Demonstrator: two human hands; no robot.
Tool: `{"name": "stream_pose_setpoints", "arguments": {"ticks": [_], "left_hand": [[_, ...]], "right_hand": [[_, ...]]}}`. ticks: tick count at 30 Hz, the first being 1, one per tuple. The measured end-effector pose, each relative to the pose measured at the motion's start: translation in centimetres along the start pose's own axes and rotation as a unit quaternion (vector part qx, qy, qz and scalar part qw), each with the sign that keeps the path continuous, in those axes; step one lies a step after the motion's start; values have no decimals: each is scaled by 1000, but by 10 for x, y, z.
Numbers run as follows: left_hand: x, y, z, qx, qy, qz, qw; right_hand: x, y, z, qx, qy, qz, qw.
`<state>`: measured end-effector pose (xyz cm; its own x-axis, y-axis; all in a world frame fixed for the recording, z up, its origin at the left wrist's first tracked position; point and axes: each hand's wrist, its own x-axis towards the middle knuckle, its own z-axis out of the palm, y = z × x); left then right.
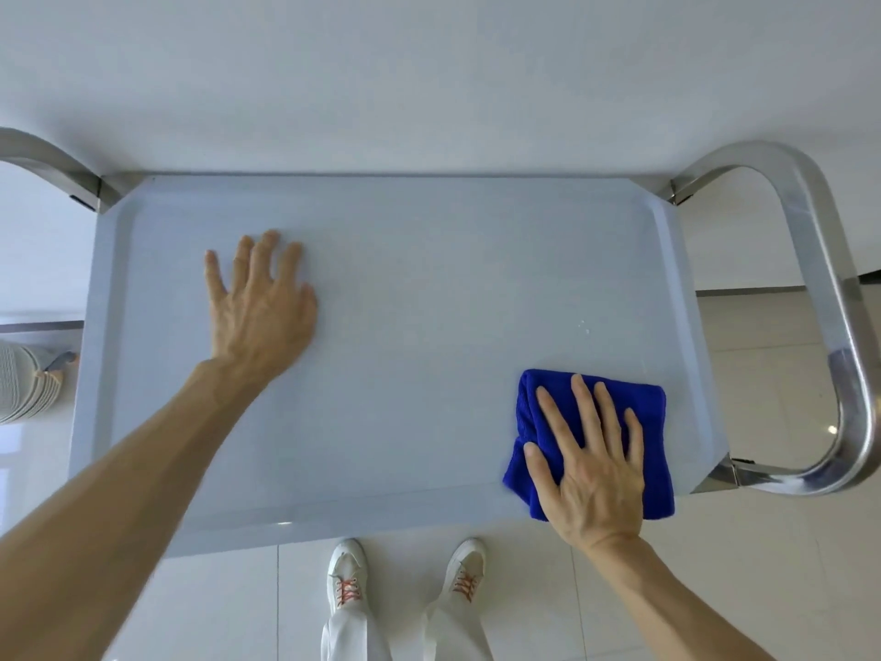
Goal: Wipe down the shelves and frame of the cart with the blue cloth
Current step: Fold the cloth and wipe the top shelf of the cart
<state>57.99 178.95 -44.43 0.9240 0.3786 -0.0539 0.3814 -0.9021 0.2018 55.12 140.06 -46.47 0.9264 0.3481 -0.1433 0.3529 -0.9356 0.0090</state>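
here, the top shelf [405, 288] of the cart is seen from above, pale grey-blue with a raised rim. the blue cloth [538, 422], folded into a thick pad, is laid at the near right corner of the shelf, its near edge reaching over the front rim. the right hand [591, 465] is pressed flat on the cloth, fingers straight and spread, nothing being gripped. the left hand [260, 302] is laid palm down on the bare shelf well to the left, fingers likewise straight and slightly spread, with nothing held. a few small droplets [584, 326] are seen on the shelf beyond the cloth. a curved metal handle [839, 326] is fixed at the right end of the cart, and part of another [43, 159] shows at the far left. white shoes [348, 579] with orange laces are seen on the tiled floor [763, 398] below the front rim.
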Motion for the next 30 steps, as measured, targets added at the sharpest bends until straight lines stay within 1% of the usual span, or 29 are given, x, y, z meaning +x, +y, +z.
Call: {"name": "stream_pose_setpoints", "arguments": {"ticks": [1, 3, 4, 7, 9, 12, 19, 22, 24, 27, 28, 30], "left_hand": [[-2, 17, -4, -14, 14, 11, 1000], [-15, 60, -5, -42, 37, 66, 996], [-24, 82, -1, -56, 34, 86, 994], [-50, 120, 21, -61, -33, 91, 993], [-60, 119, 38, -32, -52, 91, 994], [-63, 114, 51, 8, -54, 99, 994], [-60, 117, 59, 24, -36, 98, 994], [-61, 116, 57, 20, -23, 98, 995], [-63, 117, 59, 15, -15, 103, 994], [-62, 113, 65, 17, 0, 105, 994], [-61, 112, 66, 17, 4, 107, 994], [-59, 113, 65, 18, 5, 107, 994]], "right_hand": [[0, 0, 0, 1, 1, -1, 1000], [0, 2, -1, 3, 2, -1, 1000], [0, 2, -1, 3, 5, -1, 1000], [0, 3, 0, 6, 9, -6, 1000], [1, 2, 0, 10, 10, -7, 1000], [0, 2, 2, 11, 10, -9, 1000], [12, 18, 4, 22, 12, -62, 998], [52, 31, -4, 30, 25, -88, 995], [102, 39, -12, 26, 42, -52, 997], [163, 19, -19, 22, 56, 28, 998], [171, 7, -18, 24, 64, 36, 997], [167, -17, -15, 35, 82, 3, 996]]}}
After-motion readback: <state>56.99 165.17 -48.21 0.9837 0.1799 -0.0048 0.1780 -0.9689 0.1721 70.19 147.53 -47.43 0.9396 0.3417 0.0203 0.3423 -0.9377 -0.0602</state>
